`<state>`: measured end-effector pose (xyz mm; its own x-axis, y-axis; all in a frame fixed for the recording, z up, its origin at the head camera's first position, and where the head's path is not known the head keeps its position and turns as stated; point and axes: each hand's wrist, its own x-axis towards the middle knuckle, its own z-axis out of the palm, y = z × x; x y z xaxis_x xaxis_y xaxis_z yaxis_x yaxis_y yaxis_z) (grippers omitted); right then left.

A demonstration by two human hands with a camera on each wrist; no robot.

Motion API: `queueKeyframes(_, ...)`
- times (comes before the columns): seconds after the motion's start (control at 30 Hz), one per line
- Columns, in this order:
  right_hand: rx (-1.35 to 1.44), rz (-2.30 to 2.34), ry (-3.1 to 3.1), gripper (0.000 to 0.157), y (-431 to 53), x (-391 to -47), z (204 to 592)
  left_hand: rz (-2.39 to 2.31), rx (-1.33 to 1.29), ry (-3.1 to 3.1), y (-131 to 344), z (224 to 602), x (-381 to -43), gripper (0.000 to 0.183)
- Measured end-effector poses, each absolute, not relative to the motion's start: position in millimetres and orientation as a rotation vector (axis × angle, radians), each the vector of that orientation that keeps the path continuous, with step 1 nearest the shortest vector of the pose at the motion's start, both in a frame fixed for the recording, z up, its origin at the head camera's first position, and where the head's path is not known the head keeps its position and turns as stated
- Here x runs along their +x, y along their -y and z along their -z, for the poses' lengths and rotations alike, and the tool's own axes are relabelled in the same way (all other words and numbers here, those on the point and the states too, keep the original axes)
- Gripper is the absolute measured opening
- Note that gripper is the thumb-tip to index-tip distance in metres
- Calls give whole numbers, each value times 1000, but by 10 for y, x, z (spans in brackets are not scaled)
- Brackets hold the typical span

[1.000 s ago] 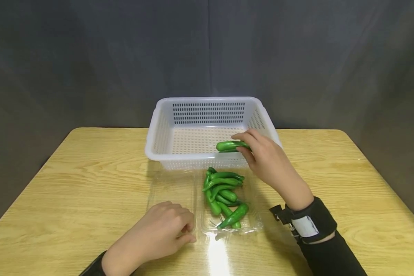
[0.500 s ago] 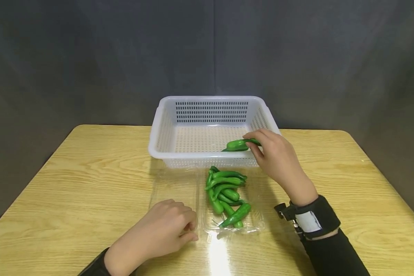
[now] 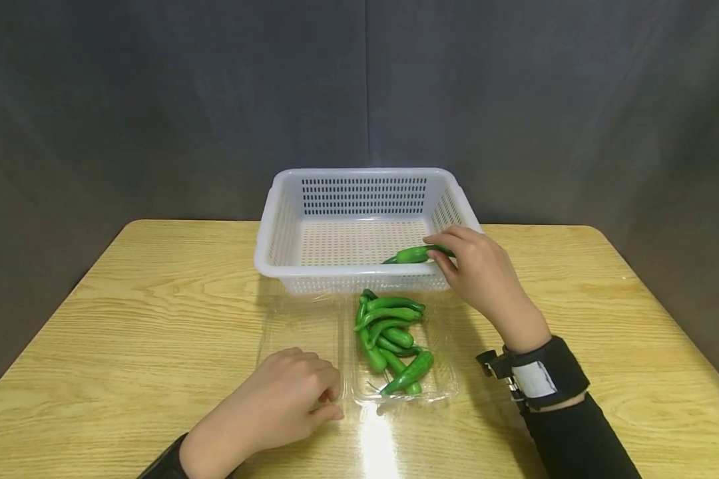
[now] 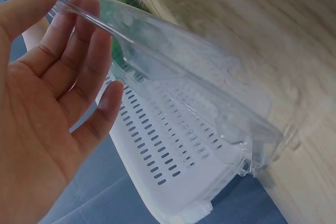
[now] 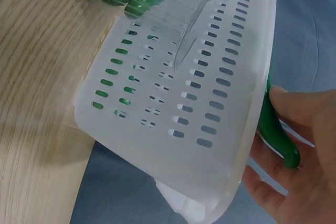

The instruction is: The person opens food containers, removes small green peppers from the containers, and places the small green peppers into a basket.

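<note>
My right hand point(image 3: 482, 273) pinches a green chili pepper point(image 3: 413, 254) between thumb and fingers, just inside the near right rim of the white slotted basket point(image 3: 311, 271). The right wrist view shows the curved end of the pepper point(image 5: 278, 137) in the hand. Green shows through the basket's lower slots there. My left hand point(image 3: 275, 399) rests at the near edge of the clear plastic clamshell box point(image 3: 302, 332), over its left half. In the left wrist view its fingers are loosely bent, with fingertips at the plastic edge. Several green peppers point(image 3: 389, 319) lie piled in the box's right half.
The basket stands at the back of the wooden table point(image 3: 156, 299), right behind the clamshell box. A dark curtain point(image 3: 216, 100) hangs behind the table. The right wrist wears a black strap point(image 3: 545, 376).
My right hand has moved slightly right with the pepper, which now sits lower behind the basket's near rim. The left hand and the pile in the box stay as they were.
</note>
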<state>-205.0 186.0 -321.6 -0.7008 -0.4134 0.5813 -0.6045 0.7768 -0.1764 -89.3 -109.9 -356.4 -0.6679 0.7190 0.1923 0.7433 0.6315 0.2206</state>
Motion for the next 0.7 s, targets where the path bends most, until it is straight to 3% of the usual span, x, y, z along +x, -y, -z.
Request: queueKeyframes(0.7, 707, -609, 2583, 13, -1938, -2089, 3236, 444, -1230, 2777, 1101, 3561, -896, 30)
